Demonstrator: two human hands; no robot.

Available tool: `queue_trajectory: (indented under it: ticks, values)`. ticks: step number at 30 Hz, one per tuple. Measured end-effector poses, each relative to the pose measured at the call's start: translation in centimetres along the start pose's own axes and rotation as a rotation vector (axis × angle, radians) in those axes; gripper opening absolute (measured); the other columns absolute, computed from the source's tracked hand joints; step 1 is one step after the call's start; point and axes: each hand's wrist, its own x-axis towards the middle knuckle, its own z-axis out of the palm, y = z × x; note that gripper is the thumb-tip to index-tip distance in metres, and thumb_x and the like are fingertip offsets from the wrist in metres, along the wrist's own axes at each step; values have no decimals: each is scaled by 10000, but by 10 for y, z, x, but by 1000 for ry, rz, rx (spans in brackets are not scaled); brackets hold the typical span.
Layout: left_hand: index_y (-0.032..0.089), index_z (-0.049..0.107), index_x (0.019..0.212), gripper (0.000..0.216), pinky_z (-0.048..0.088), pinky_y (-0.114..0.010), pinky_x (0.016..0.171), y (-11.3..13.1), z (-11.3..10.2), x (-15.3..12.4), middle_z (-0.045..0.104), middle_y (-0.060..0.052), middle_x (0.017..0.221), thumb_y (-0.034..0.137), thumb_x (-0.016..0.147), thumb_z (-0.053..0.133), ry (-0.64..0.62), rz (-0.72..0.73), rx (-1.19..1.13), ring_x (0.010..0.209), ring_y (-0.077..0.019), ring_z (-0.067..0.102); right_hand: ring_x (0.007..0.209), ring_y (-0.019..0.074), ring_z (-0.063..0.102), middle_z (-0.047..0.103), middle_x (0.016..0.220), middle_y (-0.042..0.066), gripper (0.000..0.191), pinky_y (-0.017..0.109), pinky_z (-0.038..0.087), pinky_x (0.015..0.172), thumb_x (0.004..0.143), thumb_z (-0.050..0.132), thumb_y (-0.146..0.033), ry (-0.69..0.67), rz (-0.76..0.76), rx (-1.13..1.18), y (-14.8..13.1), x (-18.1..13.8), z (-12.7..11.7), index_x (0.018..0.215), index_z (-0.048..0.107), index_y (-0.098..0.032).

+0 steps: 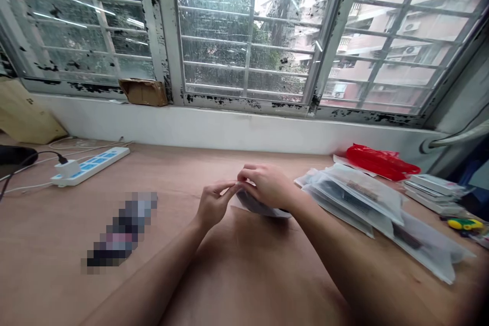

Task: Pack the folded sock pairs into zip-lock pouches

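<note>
Item one, as I read it through the head camera: left hand (212,205), thumb and forefinger pinched together on the upper left corner of a pale pouch. Item two: right hand (267,186), fingers curled down and closed on the same corner, fingertips just beside those of the left. Item three: the pouch (263,209) itself, greyish inside with a whitish margin, mid-table beneath the right palm, tilted; its contents I cannot make out. Support: a light brown table (183,168). To the right of the hands: one pile of frosted bags (344,198), overlapping, dark shapes showing through; behind it, one crumpled red plastic bag (382,161); farther right, one stack of white flat items (433,191) and one yellow-and-green object (465,224). To the left: one pixelated item (122,234), identity hidden from me, lying well apart from the left hand; one white power strip (103,163) with blue sockets, one white adapter (69,168) plugged in at its near end. Against the far wall: one window (214,51), barred, paint flaking; on its ledge, one small brown carton (143,92).
</note>
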Motion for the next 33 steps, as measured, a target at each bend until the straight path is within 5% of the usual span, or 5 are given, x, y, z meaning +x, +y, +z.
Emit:
queue_trajectory:
  ticks: [16, 18, 23, 28, 33]
  values:
    - [136, 764, 813, 324, 540, -312, 776, -41, -45, 31, 733, -34, 768, 403, 641, 825, 525, -161, -300, 745, -168, 667, 835, 173, 619, 703, 936, 35, 155, 279, 416, 724, 900, 543, -266, -101, 270, 2, 77, -17, -15, 868, 687, -219]
    - [139, 758, 818, 342, 544, -302, 744, -40, -39, 29, 729, -29, 771, 423, 640, 823, 516, -196, -346, 731, -158, 660, 934, 201, 626, 703, 1042, 54, 178, 300, 435, 786, 882, 572, -320, -111, 282, -7, 73, -16, -11, 975, 685, -217]
    - [157, 760, 857, 320, 544, -348, 822, -27, -19, 17, 747, -58, 882, 451, 732, 760, 265, -212, -358, 839, -202, 673, 1124, 283, 595, 643, 1271, 89, 766, 340, 439, 883, 666, 755, -571, -93, 250, 17, 43, -7, 9, 1327, 556, -239]
    - [183, 747, 911, 314, 454, -383, 996, -15, -16, 10, 729, -93, 1067, 463, 775, 711, 87, -161, -173, 1070, -263, 634, 819, 203, 667, 753, 909, 14, 197, 269, 387, 638, 818, 655, -333, -178, 226, -45, 27, -2, 23, 997, 735, -318]
    - [179, 664, 1030, 413, 449, -404, 986, -27, -21, 16, 698, -93, 1038, 451, 729, 741, 159, -183, -181, 1049, -255, 628, 791, 207, 653, 739, 866, 50, 180, 276, 377, 633, 891, 565, -320, -137, 295, -182, 30, -3, 22, 935, 736, -285]
